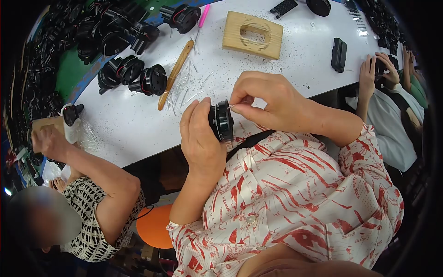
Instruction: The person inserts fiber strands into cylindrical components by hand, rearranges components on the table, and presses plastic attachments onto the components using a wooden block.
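While the left hand (201, 143) grips a black round part (222, 122) at the near edge of the white table (300, 64), the right hand (267, 97) pinches what looks like a thin pale strand (236, 105) beside the part's right face. The step in hand seems to be working that strand, though in which direction I cannot tell; the next move would call for a steady left hold and a fine fingertip pinch. Farther off, a wooden block (233, 37) has an oval hollow, the nearest thing to a container, with dark specks around it.
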Demonstrator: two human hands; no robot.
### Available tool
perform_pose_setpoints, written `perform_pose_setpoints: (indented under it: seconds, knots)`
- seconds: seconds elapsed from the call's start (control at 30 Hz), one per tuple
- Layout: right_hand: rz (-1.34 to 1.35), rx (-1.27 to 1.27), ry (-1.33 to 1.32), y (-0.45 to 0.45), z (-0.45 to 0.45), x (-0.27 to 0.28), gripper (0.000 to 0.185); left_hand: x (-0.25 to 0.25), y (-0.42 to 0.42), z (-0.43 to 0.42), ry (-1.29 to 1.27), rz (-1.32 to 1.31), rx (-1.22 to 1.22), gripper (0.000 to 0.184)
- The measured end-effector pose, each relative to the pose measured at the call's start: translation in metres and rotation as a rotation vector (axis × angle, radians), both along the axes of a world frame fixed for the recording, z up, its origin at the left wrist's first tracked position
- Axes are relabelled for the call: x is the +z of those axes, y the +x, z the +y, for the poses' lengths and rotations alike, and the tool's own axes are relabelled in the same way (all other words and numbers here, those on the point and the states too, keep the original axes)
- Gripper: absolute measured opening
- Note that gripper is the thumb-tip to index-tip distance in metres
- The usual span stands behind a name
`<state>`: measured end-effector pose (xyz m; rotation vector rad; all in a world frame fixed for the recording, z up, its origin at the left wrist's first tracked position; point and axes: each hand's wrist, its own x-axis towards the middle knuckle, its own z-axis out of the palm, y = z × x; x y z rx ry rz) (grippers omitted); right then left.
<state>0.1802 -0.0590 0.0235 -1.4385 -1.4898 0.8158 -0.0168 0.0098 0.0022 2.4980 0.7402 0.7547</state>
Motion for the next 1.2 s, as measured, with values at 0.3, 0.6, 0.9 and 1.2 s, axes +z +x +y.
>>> perform_pose_setpoints:
  seconds: [0.3, 0.6, 0.9, 1.2]
  knots:
    - [0.078, 0.106, -0.111, 0.004, -0.001, -0.005, 0.015, -0.004, -0.004, -0.011, -0.069, -0.020, -0.009, 0.071]
    - [0.053, 0.109, 0.058, 0.000, -0.006, -0.021, 0.019, -0.006, -0.001, -0.016, -0.062, -0.007, 0.005, 0.065]
    - [0.026, 0.082, 0.042, -0.004, 0.003, -0.017, 0.020, -0.007, -0.004, -0.009, -0.101, -0.008, 0.016, 0.066]
    - [0.237, 0.079, -0.332, 0.001, 0.048, -0.016, 0.009, 0.008, -0.013, -0.002, -0.834, 0.057, 0.219, 0.088]
